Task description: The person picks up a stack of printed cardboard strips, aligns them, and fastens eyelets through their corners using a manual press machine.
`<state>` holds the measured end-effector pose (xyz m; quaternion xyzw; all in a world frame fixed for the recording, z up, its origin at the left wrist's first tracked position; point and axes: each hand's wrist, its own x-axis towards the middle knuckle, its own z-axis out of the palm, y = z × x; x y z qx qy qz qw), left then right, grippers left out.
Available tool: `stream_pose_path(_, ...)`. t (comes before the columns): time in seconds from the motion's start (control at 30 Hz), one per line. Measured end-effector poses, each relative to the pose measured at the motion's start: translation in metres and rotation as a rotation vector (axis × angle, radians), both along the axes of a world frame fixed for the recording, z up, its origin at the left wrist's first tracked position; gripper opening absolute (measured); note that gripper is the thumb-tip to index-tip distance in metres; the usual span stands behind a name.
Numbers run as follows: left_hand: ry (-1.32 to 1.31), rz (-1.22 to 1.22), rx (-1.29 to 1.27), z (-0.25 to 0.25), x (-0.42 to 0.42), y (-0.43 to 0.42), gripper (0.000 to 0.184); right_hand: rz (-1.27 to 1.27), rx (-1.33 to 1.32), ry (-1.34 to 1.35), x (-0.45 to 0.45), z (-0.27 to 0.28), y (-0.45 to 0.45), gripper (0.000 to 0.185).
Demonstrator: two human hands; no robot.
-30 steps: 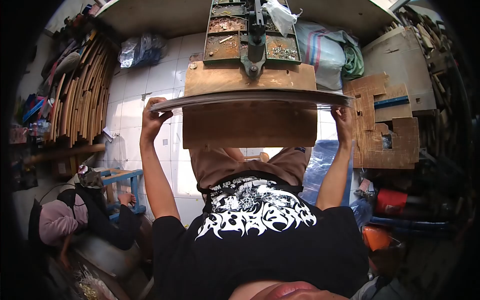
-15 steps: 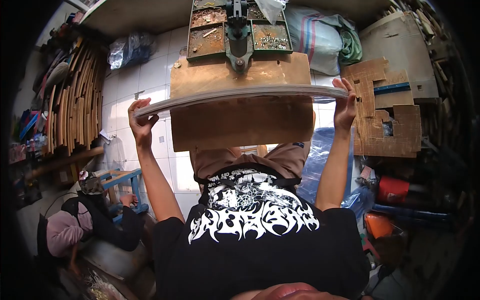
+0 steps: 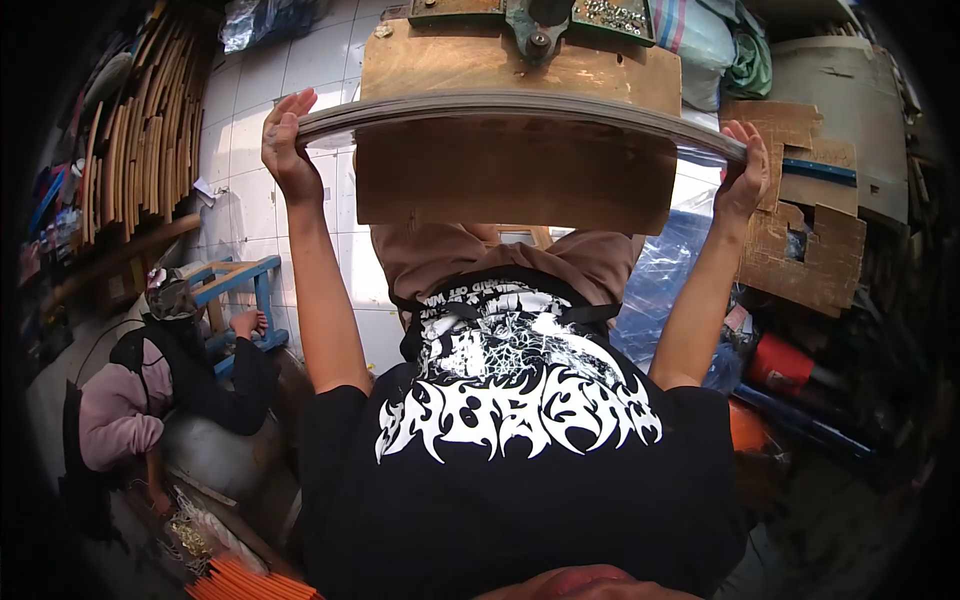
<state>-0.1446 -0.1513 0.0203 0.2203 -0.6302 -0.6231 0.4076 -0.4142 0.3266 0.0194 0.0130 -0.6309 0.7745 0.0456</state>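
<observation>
A long stack of thin greyish sheets (image 3: 520,103), seen edge-on and slightly bowed, spans between my two hands. My left hand (image 3: 290,145) is closed on its left end, with the thumb on the near side. At the other end, my right hand (image 3: 743,172) grips the stack with its fingers curled at the edge. Beneath the stack is a brown wooden board (image 3: 515,190) above my lap. I cannot tell whether the stack's lower edge touches the board.
At the board's far side stands a dark metal tool (image 3: 538,40) between trays of small metal parts (image 3: 612,15). Cut wooden panels (image 3: 820,240) lie to the right, and upright board strips (image 3: 150,130) to the left. Another person (image 3: 150,380) sits at lower left near a blue frame (image 3: 262,290).
My view has tilted toward my body, so the board and trays appear higher. Both hands still hold the stack over the board, and its left end now sits more level with the right.
</observation>
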Motion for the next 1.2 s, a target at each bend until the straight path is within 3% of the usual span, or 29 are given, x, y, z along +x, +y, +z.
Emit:
stream_pose_path(0.43, 0.001, -0.052, -0.013, 0.01, 0.002, 0.007, 0.049, 0.038, 0.089, -0.068, -0.003, 0.003, 0.007, 0.063)
stream_pose_path(0.63, 0.017, -0.11, -0.029, 0.011, 0.011, 0.009, 0.056, 0.098, -0.014, 0.032, 0.0, 0.004, 0.014, 0.068)
stream_pose_path(0.83, 0.055, -0.249, 0.02, 0.012, 0.021, 0.008, 0.056, 0.152, -0.133, 0.169, -0.005, 0.008, 0.021, 0.054)
stream_pose_path(0.93, 0.07, -0.206, 0.024, 0.011, 0.027, 0.015, 0.055, 0.128, -0.093, 0.184, 0.001, 0.012, 0.021, 0.045)
stream_pose_path(1.03, 0.101, -0.084, -0.027, 0.004, 0.032, 0.015, 0.038, 0.093, -0.082, 0.194, 0.007, 0.004, 0.025, 0.036)
stream_pose_path(1.2, 0.233, 0.009, -0.077, -0.004, 0.031, 0.017, 0.043, -0.011, -0.229, 0.072, 0.011, -0.024, 0.031, 0.031)
